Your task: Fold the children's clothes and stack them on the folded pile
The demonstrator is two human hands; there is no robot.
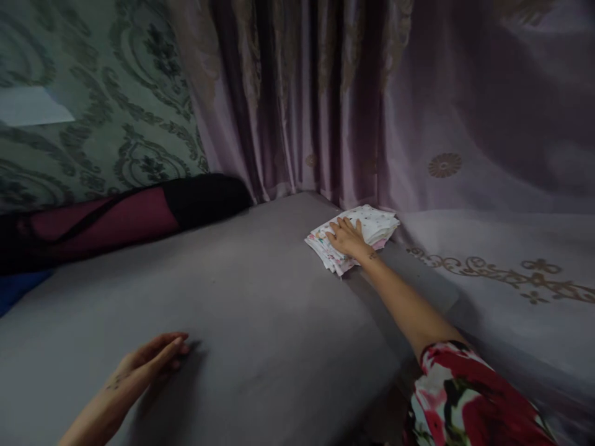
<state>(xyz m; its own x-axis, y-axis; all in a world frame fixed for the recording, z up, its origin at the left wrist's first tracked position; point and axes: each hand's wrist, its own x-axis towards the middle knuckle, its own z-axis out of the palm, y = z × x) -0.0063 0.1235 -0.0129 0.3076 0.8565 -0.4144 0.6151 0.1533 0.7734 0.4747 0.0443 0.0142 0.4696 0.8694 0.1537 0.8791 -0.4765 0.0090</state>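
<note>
A stack of folded white cloths (379, 218) with small printed patterns lies at the far right corner of a grey padded surface (232, 291). My right hand (346, 237) rests on top of the stack, palm down, with fingers spread flat over the cloth. Loose layered edges of the cloths show at the front and right. Down at the lower left, my left hand (151, 362) hovers just above the grey surface, casting a shadow. Its fingers are curled together with the thumb against them, and no object shows in them.
Along the back left lies a long dark red and black bag (106, 217). Blue fabric (21, 288) pokes out at the left edge. Pinkish-purple curtains (288, 105) hang behind and to the right, meeting the surface. Green patterned wallpaper (102, 80) covers the left wall.
</note>
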